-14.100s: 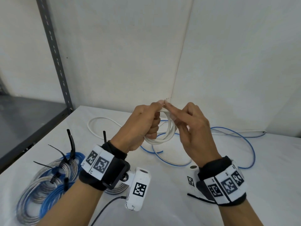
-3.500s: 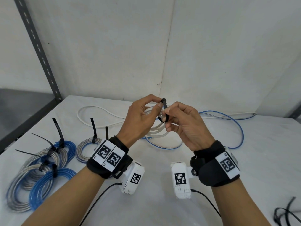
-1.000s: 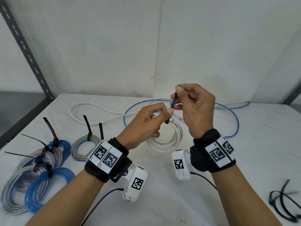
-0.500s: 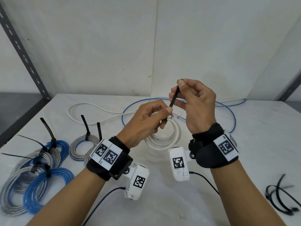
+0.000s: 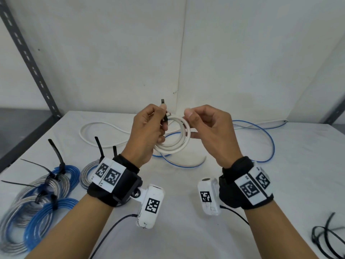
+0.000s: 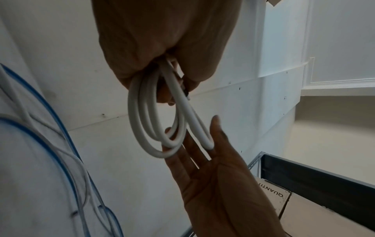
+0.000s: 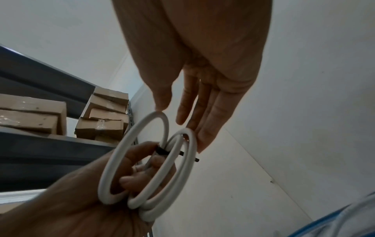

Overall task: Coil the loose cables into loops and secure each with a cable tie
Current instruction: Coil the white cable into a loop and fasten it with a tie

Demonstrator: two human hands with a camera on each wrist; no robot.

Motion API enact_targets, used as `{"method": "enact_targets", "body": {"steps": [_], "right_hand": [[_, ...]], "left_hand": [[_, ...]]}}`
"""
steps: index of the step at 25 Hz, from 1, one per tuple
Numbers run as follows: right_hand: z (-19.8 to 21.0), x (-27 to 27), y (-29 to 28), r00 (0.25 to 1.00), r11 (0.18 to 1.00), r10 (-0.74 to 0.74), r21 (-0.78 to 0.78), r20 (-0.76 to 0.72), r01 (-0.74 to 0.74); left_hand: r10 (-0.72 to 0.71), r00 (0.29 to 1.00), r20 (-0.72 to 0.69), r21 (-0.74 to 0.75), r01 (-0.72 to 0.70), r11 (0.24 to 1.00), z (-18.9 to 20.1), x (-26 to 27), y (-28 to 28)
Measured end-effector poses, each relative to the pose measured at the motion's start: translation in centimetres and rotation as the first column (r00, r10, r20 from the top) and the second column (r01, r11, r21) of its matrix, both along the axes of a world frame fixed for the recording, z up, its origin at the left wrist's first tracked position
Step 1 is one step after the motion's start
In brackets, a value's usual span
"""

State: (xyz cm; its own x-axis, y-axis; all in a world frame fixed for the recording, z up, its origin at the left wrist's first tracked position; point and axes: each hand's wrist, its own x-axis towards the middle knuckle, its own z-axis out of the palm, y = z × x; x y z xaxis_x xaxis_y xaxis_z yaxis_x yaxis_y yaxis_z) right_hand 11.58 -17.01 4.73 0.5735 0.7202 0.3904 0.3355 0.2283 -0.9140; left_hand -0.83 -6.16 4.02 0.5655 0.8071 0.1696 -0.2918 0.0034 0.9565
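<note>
Our left hand (image 5: pixel 147 131) grips the tied white cable coil (image 5: pixel 177 141) above the counter (image 5: pixel 186 230); right hand (image 5: pixel 209 131) relaxed, fingers touching the loops.

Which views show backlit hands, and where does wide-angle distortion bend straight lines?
Left wrist view: left hand dark against the bright wall. Right wrist view: right hand shadowed, white cable coil clear. Head view: evenly lit, upright rail leaning.

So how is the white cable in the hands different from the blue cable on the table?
The white cable is wound into small loops; the blue cable sprawls loose.
The white cable is held up by the left hand; the blue one lies on the table.
The white one wears a black cable tie; the blue shows none.
</note>
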Motion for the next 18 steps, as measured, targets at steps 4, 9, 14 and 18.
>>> {"method": "enact_targets", "body": {"steps": [4,9,14,18], "right_hand": [[0.5,-0.4,-0.3,0.989,1.0,-0.009,-0.015,0.147,0.011],[-0.1,-0.5,-0.3,0.954,0.997,-0.072,0.016,0.292,0.071],[-1.4,-1.2,0.3,0.861,0.972,-0.197,0.21,0.468,0.108],[-2.2,-1.2,0.9,0.751,0.953,-0.274,0.275,0.601,0.127]], "left_hand": [[0.013,1.0,-0.007,-0.023,-0.014,1.0,0.1,-0.2,0.3],[-0.008,1.0,-0.002,-0.007,0.008,1.0,0.3,-0.5,0.1],[-0.019,0.999,0.026,0.014,0.019,1.0,0.4,-0.5,-0.2],[-0.041,0.999,0.02,0.049,0.04,0.998,0.1,-0.2,-0.6]]}}
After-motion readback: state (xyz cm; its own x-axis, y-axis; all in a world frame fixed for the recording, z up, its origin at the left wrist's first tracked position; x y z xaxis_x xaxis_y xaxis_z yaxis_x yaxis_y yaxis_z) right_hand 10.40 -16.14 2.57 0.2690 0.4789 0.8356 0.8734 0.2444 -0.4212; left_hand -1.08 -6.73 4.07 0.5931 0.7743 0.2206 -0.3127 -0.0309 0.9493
